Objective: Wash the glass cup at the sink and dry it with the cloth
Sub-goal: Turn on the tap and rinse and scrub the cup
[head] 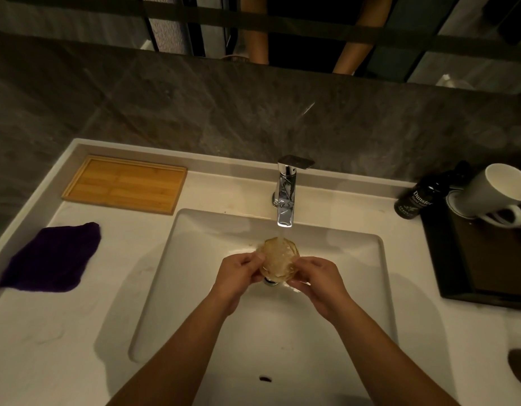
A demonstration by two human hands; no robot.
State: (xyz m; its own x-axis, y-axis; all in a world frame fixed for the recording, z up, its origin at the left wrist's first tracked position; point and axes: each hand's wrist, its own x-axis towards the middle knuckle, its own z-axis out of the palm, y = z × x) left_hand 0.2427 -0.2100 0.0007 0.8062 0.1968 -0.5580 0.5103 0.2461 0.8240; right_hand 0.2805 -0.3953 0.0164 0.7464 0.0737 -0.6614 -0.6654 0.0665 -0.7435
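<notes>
The glass cup is held over the middle of the white sink basin, right under the chrome tap, and water runs from the spout onto it. My left hand grips its left side. On its right side, my right hand holds it with fingers curled round the wall. The cup's lower part is hidden behind my fingers. A dark purple cloth lies flat on the counter left of the basin, away from both hands.
A bamboo tray sits at the back left of the counter. At the right stand a dark hand-wash bottle and a white mug on a dark tray. The grey stone wall and a mirror rise behind the tap.
</notes>
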